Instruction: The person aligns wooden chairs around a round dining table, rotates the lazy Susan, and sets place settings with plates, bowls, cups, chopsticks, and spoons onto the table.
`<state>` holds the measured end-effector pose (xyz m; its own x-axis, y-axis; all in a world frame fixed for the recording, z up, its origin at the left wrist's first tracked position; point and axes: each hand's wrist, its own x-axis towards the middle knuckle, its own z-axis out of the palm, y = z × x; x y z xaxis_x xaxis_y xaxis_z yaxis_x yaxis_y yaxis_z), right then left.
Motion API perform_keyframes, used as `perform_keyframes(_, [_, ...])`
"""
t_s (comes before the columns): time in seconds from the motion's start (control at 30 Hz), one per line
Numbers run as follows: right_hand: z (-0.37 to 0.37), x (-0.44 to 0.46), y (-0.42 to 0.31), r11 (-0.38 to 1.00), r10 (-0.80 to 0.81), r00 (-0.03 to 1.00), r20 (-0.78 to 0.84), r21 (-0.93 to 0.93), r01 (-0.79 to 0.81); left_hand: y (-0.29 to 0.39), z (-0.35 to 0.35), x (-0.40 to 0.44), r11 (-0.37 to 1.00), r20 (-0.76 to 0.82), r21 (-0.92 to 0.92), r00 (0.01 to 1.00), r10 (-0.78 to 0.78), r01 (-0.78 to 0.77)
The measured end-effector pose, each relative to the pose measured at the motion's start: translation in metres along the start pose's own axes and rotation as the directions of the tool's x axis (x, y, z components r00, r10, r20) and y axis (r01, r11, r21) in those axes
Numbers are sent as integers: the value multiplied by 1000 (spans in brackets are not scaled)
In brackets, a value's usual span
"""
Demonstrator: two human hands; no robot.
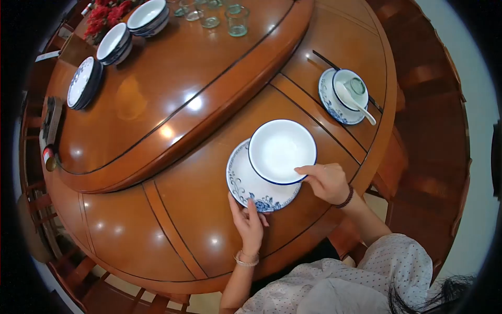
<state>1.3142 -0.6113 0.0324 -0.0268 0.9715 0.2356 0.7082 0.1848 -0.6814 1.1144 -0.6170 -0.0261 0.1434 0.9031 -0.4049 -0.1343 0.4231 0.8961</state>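
Observation:
My left hand (248, 222) grips the near rim of a white plate (241, 180) with a blue flower pattern, thumb on top and fingers beneath. A white bowl (282, 149) with a dark blue rim is pinched at its right edge by my right hand (327, 182). The bowl overlaps the plate's upper right part; I cannot tell whether the two touch. Nothing lies inside the bowl.
At the right stands a place setting: a patterned plate (327, 97), a bowl with a small glass, a white spoon (366, 112) and dark chopsticks (325, 59). The raised turntable (209, 78) carries stacked bowls (149, 18), stacked plates (82, 82), glasses (237, 22) and red flowers (107, 18). Chairs surround the table.

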Motion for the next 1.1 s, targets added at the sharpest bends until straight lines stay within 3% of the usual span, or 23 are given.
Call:
perform_keyframes(0.2, [28, -16, 3, 997, -72, 994, -87, 2, 72, 14, 2, -1, 998, 10, 39, 999, -48, 48])
perform_keyframes(0.4, [39, -16, 3, 980, -178, 980, -88, -108, 168, 13, 5, -5, 992, -10, 109, 998, -65, 66])
perform_keyframes(0.8, [43, -23, 6, 971, -216, 975, 56, -98, 220, 34, 4, -10, 941, -23, 270, 978, -207, 206])
perform_keyframes(0.87, [42, -24, 7, 967, -232, 971, 55, -95, 237, 46, -4, -8, 890, -117, 427, 986, -118, 157])
perform_keyframes(0.97, [32, -17, 8, 961, -251, 959, 133, -84, 263, 57, -15, 9, 888, -167, 449, 968, 189, -96])
perform_keyframes(1.03, [18, -9, 6, 960, -265, 948, 176, -43, 276, 74, -18, 25, 865, -178, 477, 947, 266, -153])
perform_keyframes(1.1, [6, -3, 11, 957, -284, 935, 212, 8, 289, 90, -15, 48, 642, -49, 698, 874, 484, -317])
